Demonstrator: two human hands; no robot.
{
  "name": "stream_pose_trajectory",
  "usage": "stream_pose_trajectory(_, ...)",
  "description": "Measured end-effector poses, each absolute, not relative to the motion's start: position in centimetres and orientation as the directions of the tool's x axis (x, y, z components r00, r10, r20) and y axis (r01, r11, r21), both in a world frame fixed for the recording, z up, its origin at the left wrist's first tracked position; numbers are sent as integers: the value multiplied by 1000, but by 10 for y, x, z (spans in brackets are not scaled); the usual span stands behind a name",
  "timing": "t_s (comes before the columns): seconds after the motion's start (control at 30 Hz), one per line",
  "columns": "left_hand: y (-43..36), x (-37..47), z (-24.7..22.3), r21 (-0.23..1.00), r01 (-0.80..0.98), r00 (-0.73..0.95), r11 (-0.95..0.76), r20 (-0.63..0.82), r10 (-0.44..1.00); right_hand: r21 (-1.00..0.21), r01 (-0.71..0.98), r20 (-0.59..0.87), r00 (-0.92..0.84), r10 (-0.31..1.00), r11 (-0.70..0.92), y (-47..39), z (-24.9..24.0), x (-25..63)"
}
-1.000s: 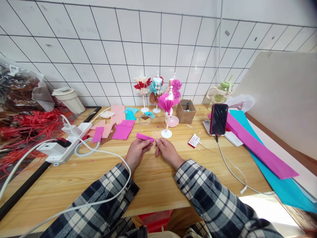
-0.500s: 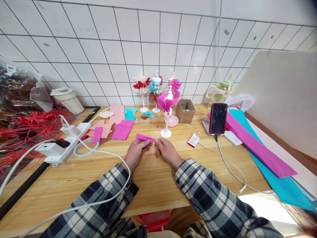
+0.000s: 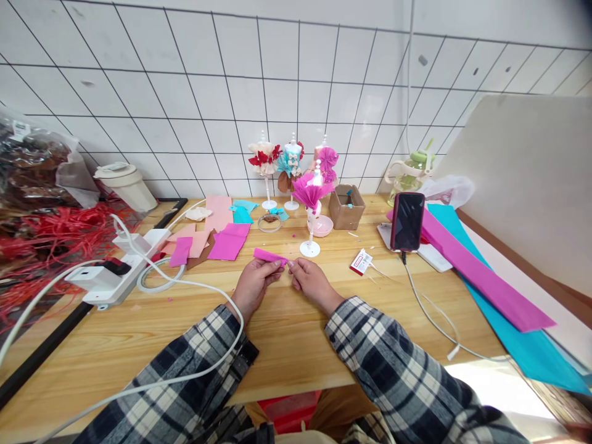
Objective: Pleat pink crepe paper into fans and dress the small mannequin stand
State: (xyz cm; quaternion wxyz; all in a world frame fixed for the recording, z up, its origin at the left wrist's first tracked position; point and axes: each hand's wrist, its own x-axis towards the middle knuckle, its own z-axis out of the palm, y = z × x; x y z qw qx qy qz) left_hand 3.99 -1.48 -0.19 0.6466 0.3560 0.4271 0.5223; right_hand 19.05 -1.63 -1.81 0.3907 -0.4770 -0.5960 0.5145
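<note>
A narrow folded strip of magenta paper [image 3: 268,255] is pinched between the thumb and fingers of my left hand [image 3: 255,283]. My right hand [image 3: 314,283] has its thumb and finger closed on the strip's right end. Just beyond my hands stands a white mini dress form [image 3: 310,248] with a pleated magenta paper top [image 3: 312,192]. Behind it are a form in cream and red [image 3: 265,159], one in turquoise [image 3: 290,161] and one with a magenta rosette [image 3: 327,159].
Coloured paper pieces [image 3: 230,241], a power strip [image 3: 129,271] and a white cable lie left. A cardboard box [image 3: 346,208], pink bowl [image 3: 322,226], small red-white packet [image 3: 361,262], upright phone [image 3: 407,222] and long paper sheets [image 3: 490,271] are to the right.
</note>
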Motion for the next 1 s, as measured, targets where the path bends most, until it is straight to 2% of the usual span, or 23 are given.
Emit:
stream_pose_trajectory(0.5, -15, 39, -4, 897, -383, 68, 219, -209, 975, -993, 116, -28, -248, 968, 1, -15, -21, 191)
stream_pose_trajectory(0.8, -14, 40, -1, 871, -453, -28, 188, -225, 974, -965, 262, -33, -226, 974, 28, -18, -15, 193)
stream_pose_trajectory(1.0, -16, 40, -1, 893, -419, 1, 164, -181, 984, -956, 288, -13, -240, 971, 58, -17, -18, 193)
